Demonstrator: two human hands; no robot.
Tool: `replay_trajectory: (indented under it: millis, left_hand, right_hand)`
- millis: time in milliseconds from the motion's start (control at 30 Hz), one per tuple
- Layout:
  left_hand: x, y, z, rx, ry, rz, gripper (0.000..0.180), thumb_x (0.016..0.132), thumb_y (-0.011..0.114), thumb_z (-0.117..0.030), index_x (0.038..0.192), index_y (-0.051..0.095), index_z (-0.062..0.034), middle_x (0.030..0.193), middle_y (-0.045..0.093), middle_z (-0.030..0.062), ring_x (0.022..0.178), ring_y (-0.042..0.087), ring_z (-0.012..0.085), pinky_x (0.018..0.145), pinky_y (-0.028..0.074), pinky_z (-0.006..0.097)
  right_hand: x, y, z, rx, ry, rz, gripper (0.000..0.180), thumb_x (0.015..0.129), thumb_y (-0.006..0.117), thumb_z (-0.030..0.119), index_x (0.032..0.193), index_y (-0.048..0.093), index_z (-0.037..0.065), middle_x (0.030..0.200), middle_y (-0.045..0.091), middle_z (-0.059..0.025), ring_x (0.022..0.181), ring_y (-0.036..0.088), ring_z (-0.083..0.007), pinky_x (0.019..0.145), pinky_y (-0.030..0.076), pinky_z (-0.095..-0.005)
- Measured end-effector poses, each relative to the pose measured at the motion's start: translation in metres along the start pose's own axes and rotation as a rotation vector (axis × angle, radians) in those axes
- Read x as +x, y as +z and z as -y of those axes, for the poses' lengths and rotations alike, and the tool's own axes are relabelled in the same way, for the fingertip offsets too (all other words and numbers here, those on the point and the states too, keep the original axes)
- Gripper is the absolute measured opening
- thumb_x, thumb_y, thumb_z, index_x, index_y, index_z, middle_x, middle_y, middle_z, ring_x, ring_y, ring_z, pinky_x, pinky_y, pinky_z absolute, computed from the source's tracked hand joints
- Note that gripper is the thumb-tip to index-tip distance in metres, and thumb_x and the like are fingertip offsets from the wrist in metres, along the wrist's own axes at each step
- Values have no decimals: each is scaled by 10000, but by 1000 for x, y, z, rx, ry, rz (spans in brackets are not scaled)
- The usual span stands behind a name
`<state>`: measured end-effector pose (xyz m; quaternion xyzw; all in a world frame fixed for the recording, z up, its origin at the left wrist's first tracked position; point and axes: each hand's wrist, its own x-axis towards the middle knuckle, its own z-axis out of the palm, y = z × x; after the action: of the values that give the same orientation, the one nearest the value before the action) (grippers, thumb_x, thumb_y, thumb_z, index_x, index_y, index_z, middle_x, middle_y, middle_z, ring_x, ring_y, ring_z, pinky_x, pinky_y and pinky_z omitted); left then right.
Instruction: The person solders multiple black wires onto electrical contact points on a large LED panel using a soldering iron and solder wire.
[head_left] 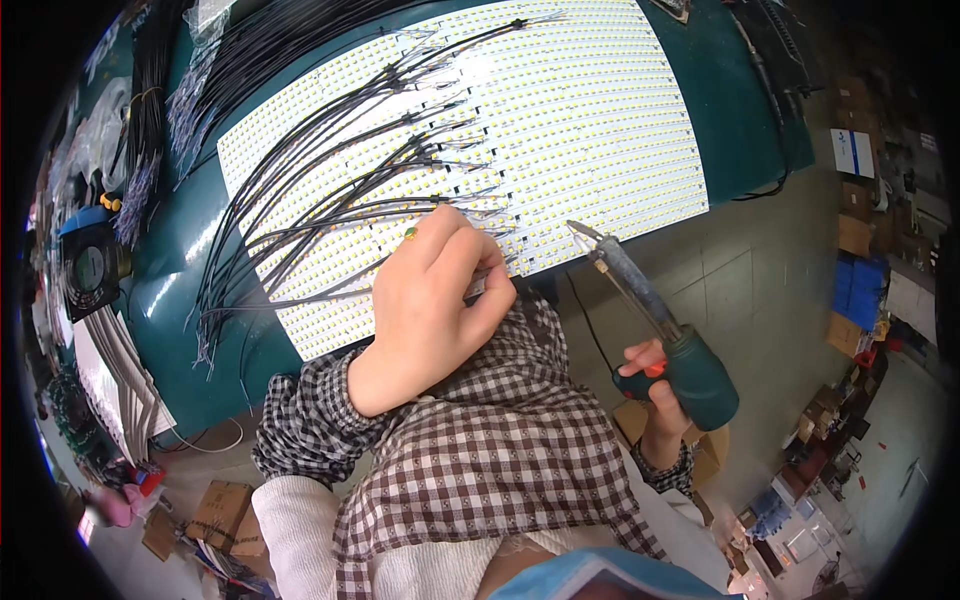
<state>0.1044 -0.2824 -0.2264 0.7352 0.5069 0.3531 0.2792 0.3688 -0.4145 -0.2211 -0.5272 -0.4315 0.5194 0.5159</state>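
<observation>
My left hand (pixel 435 290) rests over the near edge of a white LED board panel (pixel 590 130) dotted with rows of small yellow LEDs. Its thumb and index finger are pinched together at the end of a dark cable (pixel 330 301); the very tip is hidden by the fingers. More black cables (pixel 330 190) with thin stripped wire ends lie across the panel's middle seam. To the right, my right hand (pixel 660 390) grips the green handle of a soldering gun (pixel 700 375). Its metal tip points up and left, just off the panel's near edge.
The panel lies on a green table (pixel 185 345). Bundles of black cable (pixel 150 90) lie at the far left, near a small black fan (pixel 92 262) and a stack of white strips (pixel 120 380). Cardboard boxes (pixel 222 512) stand on the floor, and shelves of goods line the right.
</observation>
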Motion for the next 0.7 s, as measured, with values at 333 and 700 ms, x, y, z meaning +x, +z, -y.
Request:
replay_trajectory:
  millis: [333, 700]
  left_hand:
    - [1, -2, 1, -4, -22, 40, 139, 733, 715, 23, 788, 609, -47, 786, 566, 83, 666, 589, 245, 581, 465, 341]
    - [3, -5, 3, -30, 12, 54, 171, 738, 731, -11, 814, 589, -69, 799, 550, 86, 644, 580, 279, 558, 456, 388]
  right_hand:
    - [-5, -7, -1, -538, -89, 106, 466, 780, 893, 340, 976, 719, -45, 926, 727, -150, 793, 716, -302, 760, 603, -411]
    - [-5, -2, 0, -660, -132, 105, 517, 791, 886, 371, 1003, 711, -67, 933, 725, -161, 814, 717, -333, 777, 607, -397]
